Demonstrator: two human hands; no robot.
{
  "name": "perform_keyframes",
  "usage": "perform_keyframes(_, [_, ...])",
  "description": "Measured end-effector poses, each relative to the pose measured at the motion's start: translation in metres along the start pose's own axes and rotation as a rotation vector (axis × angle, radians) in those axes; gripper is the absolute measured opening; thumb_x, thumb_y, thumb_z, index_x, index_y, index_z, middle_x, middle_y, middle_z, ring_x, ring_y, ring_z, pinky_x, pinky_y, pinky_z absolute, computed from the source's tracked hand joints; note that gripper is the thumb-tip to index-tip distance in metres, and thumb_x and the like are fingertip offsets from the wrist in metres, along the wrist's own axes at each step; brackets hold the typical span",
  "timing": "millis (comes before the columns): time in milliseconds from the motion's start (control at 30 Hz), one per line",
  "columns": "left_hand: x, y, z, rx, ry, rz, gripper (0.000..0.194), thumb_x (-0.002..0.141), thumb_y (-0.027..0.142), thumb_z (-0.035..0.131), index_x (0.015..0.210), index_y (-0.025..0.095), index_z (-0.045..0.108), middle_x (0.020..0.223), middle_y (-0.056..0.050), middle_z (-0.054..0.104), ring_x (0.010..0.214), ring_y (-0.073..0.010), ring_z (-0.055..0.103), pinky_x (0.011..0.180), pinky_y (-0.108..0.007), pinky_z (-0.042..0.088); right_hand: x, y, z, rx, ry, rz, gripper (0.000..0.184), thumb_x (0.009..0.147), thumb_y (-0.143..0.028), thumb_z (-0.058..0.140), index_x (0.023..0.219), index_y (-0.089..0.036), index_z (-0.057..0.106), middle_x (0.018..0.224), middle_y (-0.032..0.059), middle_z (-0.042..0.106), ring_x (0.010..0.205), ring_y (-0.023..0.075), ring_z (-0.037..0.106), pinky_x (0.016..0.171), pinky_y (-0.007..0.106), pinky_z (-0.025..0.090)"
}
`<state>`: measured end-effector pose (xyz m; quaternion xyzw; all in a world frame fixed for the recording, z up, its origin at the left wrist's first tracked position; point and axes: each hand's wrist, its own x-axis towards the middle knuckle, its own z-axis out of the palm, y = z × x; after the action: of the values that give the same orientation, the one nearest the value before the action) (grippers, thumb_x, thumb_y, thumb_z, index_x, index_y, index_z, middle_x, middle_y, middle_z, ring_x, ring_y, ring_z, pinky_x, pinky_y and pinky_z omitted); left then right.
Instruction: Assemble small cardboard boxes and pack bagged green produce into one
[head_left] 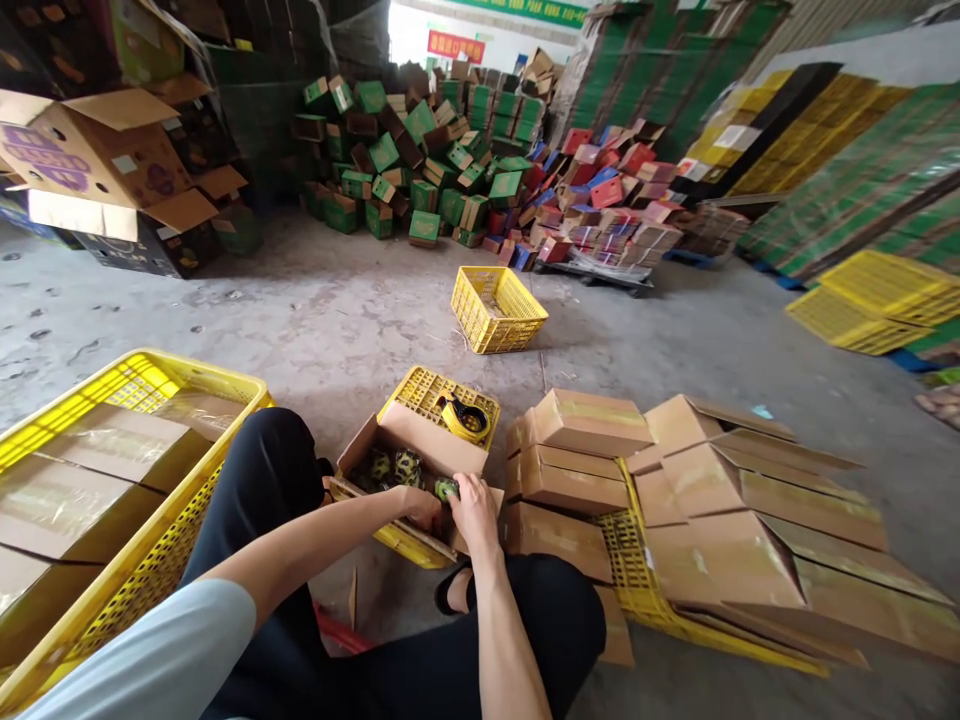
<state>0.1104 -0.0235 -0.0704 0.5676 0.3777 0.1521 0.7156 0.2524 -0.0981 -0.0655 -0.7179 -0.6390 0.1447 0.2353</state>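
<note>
An open cardboard box (442, 447) sits between my knees on a yellow crate. Inside it lie several dark round items with yellow-green patterned wrapping (407, 467). My right hand (475, 512) is at the box's right side, its fingers closed on a small green wrapped item (445, 489). My left hand (424, 508) reaches into the box just left of it with curled fingers; what they hold, if anything, is hidden. Just behind the box, a yellow tape dispenser (466, 418) rests on an upturned yellow crate (420, 388).
On my left, a large yellow crate (238, 382) holds taped cartons (112, 440). Stacked cartons (596, 420) and folded cardboard boxes (720, 560) stand on the right. A yellow basket (499, 335) is ahead on the floor. Piled green boxes (424, 228) and red boxes (607, 192) lie farther back.
</note>
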Motion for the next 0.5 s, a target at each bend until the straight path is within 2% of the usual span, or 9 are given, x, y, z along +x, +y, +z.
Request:
perform_keyframes(133, [-0.005,0.001,-0.006,0.163,-0.068,0.043,0.034,0.049,-0.002,0.077,0.045,0.03,0.067,0.04,0.001,0.054,0.067,-0.0291,0.068,0.087,-0.041,0.055,0.005,-0.001,0.0,0.112,0.042,0.034,0.027,0.085,-0.01,0.059,0.104,-0.023,0.072,0.104,0.0119,0.074,0.105,0.0293,0.066,0.098,0.041,0.048])
perform_keyframes(267, [-0.013,0.005,-0.017,0.197,-0.038,0.131,0.026,0.053,0.007,0.082,0.049,0.03,0.07,0.045,0.001,0.058,0.068,-0.0262,0.067,0.088,-0.039,0.055,0.008,0.0,-0.009,0.285,0.076,0.07,0.023,0.087,-0.027,0.06,0.104,-0.021,0.075,0.108,0.0126,0.075,0.105,0.0296,0.067,0.102,0.044,0.049])
perform_keyframes(400, [-0.025,0.017,-0.04,0.153,0.011,0.179,0.009,0.062,0.018,0.083,0.07,0.022,0.08,0.061,-0.002,0.068,0.065,-0.0214,0.064,0.075,-0.033,0.054,0.008,0.001,-0.028,0.489,0.072,0.147,0.037,0.089,-0.054,0.062,0.101,-0.023,0.078,0.099,0.0104,0.078,0.091,0.0283,0.072,0.092,0.043,0.056])
perform_keyframes(500, [-0.035,0.031,-0.056,0.08,0.062,0.209,0.022,0.072,0.027,0.079,0.091,0.016,0.081,0.084,-0.006,0.074,0.067,-0.0181,0.062,0.066,-0.029,0.05,0.006,-0.006,-0.04,0.656,0.031,0.197,0.052,0.091,-0.069,0.056,0.101,-0.024,0.079,0.093,0.0095,0.08,0.088,0.0285,0.074,0.079,0.04,0.061])
